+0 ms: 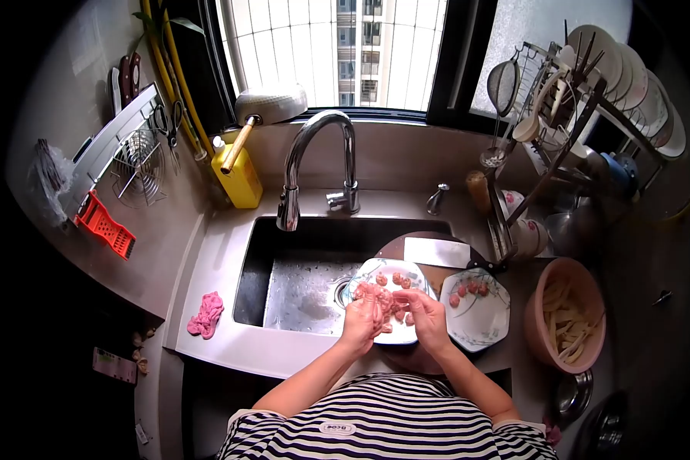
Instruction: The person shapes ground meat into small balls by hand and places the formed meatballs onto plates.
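Observation:
My left hand (359, 323) is closed around a lump of raw minced meat (375, 298), held over a white plate (370, 270) with a floral rim. Bent inward, the fingers of my right hand (426, 317) pinch at the meat's right side. Several small pink meatballs (397, 277) lie on this plate, partly hidden by my hands. Just to the right, a second floral plate (479, 328) carries several more meatballs (472, 288) near its far side. Behind the plates, a cleaver (437, 251) rests on a round board (393, 249).
The sink (299, 291) lies to the left, under a chrome faucet (349, 153). A pink cloth (205, 315) is on the counter's left edge. At right stand a pink bowl (535, 318) of pale strips (567, 322) and a loaded dish rack (590, 100). A yellow bottle (241, 184) stands behind the sink.

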Demonstrator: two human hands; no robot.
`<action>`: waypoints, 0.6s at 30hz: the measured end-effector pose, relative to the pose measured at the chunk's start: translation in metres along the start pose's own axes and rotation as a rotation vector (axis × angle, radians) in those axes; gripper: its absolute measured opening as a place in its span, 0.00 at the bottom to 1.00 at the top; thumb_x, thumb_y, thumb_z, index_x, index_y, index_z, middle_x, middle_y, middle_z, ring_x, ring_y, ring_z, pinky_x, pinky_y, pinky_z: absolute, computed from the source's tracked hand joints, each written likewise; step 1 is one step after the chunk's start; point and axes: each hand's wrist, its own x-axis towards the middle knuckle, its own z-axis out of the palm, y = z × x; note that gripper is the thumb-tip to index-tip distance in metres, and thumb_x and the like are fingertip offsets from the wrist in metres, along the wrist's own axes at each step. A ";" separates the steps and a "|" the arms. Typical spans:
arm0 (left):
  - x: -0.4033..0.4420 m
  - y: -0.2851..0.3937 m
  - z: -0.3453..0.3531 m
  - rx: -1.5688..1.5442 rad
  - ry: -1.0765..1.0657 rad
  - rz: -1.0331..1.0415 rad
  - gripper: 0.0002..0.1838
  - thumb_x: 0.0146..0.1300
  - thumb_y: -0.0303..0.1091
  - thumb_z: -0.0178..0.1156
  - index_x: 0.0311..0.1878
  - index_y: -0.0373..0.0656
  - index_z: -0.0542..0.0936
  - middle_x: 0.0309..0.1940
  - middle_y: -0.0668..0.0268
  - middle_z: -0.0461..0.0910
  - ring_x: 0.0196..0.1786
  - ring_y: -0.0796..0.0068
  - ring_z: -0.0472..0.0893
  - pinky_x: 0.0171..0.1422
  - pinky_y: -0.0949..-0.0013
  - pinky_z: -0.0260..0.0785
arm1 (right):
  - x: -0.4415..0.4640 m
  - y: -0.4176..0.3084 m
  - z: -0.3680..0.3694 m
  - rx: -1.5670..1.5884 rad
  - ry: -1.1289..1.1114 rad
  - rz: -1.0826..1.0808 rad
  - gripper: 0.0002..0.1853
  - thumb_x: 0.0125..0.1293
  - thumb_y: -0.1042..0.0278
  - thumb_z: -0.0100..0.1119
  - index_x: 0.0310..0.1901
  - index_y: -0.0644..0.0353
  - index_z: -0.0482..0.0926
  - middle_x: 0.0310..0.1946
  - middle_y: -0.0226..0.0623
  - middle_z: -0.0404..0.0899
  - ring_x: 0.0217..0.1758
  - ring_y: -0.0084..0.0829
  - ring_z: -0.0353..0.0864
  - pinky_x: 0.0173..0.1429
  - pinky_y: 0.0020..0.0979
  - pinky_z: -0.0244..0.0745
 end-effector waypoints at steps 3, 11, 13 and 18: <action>-0.002 -0.005 0.013 0.610 -0.098 0.470 0.27 0.67 0.54 0.41 0.34 0.38 0.78 0.24 0.63 0.77 0.25 0.70 0.76 0.32 0.72 0.71 | 0.000 0.025 0.005 0.668 0.079 0.560 0.23 0.72 0.50 0.31 0.50 0.60 0.71 0.45 0.36 0.75 0.51 0.29 0.74 0.52 0.30 0.71; 0.002 0.008 0.007 0.549 -0.055 0.401 0.28 0.70 0.52 0.36 0.46 0.35 0.76 0.40 0.59 0.78 0.44 0.67 0.77 0.51 0.68 0.68 | 0.006 0.056 0.002 1.168 -0.001 0.603 0.29 0.70 0.43 0.29 0.54 0.62 0.66 0.52 0.40 0.70 0.55 0.33 0.71 0.58 0.37 0.68; 0.005 0.009 -0.004 0.325 0.054 0.208 0.26 0.71 0.50 0.35 0.46 0.38 0.76 0.40 0.59 0.78 0.46 0.69 0.77 0.54 0.67 0.67 | 0.003 0.028 0.010 1.044 0.003 0.501 0.32 0.70 0.43 0.26 0.59 0.64 0.64 0.55 0.39 0.67 0.59 0.31 0.66 0.64 0.36 0.59; 0.006 0.007 -0.011 -0.307 0.112 -0.328 0.22 0.68 0.51 0.42 0.40 0.41 0.75 0.33 0.64 0.76 0.38 0.71 0.76 0.47 0.63 0.69 | -0.003 0.002 0.017 0.654 -0.167 0.167 0.32 0.71 0.45 0.28 0.63 0.66 0.58 0.63 0.43 0.59 0.68 0.33 0.56 0.70 0.35 0.48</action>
